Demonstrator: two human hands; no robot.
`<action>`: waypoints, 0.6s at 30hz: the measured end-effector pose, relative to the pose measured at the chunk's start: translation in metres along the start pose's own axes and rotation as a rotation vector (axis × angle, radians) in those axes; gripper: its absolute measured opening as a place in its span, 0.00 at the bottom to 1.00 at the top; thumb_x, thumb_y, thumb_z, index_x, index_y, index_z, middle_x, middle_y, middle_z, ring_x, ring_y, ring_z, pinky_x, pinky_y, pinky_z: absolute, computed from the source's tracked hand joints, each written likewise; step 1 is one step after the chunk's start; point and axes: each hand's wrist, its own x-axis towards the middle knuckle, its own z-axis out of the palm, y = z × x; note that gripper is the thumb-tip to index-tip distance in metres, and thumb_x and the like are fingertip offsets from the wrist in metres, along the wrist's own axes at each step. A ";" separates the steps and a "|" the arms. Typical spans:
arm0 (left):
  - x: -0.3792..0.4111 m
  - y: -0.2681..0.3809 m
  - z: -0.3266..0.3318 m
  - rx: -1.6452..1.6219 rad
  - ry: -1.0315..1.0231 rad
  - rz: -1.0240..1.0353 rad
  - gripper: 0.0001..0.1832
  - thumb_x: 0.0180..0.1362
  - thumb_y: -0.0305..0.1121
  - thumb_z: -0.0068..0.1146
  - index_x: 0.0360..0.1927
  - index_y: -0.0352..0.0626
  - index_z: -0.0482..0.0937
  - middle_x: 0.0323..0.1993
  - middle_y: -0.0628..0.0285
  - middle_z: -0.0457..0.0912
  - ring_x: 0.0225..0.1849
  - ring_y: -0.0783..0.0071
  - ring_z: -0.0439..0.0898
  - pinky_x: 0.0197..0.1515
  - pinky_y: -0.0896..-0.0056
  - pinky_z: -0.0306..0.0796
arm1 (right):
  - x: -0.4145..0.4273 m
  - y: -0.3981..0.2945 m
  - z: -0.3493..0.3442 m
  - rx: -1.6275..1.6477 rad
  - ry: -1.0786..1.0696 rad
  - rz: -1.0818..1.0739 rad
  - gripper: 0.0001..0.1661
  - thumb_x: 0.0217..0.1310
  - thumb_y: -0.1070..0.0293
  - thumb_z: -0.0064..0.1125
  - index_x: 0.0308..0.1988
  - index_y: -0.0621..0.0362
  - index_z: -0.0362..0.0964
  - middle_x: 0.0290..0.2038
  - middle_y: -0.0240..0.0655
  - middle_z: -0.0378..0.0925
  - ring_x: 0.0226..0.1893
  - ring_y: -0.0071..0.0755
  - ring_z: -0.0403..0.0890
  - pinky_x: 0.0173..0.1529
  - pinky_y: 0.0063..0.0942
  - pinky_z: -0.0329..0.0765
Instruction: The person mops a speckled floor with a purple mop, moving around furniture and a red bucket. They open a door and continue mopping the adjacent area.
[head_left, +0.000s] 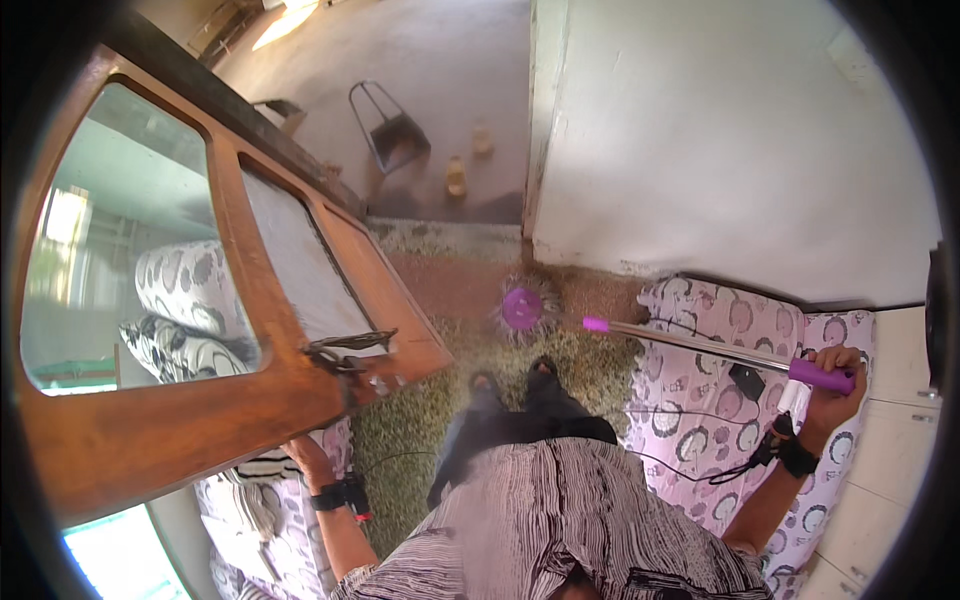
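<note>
My right hand (834, 386), at the right, is closed around the purple grip of a mop handle (697, 345). Its metal pole slants left to a purple end piece over the floor. Beyond that end lies a round purple mop head (522, 308) with grey fringe; a gap shows between the two. My left hand (306, 456) is at the lower edge of a wooden door (292, 330) with glass panes, its fingers mostly hidden behind that edge. A metal latch (349, 346) sits on the door near its free side.
Past the doorway, a dustpan-like black object with a frame handle (390, 135) and a pair of slippers (456, 176) lie on the floor. A patterned-cloth seat (720, 442) bears a black adapter (746, 381) at right. A green speckled mat (397, 427) lies underfoot. Cables run from both wrists.
</note>
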 end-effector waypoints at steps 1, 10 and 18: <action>-0.008 -0.012 -0.009 -0.068 0.128 -0.114 0.20 0.53 0.45 0.50 0.41 0.38 0.73 0.39 0.56 0.72 0.41 0.61 0.71 0.42 0.60 0.67 | -0.001 -0.006 -0.002 -0.211 0.042 0.005 0.17 0.62 0.59 0.36 0.27 0.59 0.62 0.26 0.35 0.65 0.27 0.29 0.66 0.42 0.27 0.66; -0.137 -0.053 0.151 0.118 -1.171 -0.892 0.13 0.56 0.42 0.50 0.33 0.41 0.71 0.26 0.63 0.75 0.26 0.78 0.75 0.23 0.78 0.67 | -0.023 -0.081 -0.040 -1.328 -0.023 0.791 0.18 0.56 0.63 0.53 0.40 0.68 0.72 0.25 0.36 0.73 0.12 0.19 0.67 0.16 0.19 0.64; -0.348 -0.114 0.300 -0.497 -1.961 -0.503 0.39 0.50 0.50 0.58 0.61 0.43 0.57 0.41 0.52 0.72 0.39 0.59 0.76 0.44 0.53 0.71 | -0.126 -0.079 -0.043 -1.282 -0.206 1.348 0.21 0.40 0.73 0.58 0.40 0.66 0.73 0.20 0.31 0.74 0.19 0.18 0.69 0.24 0.21 0.68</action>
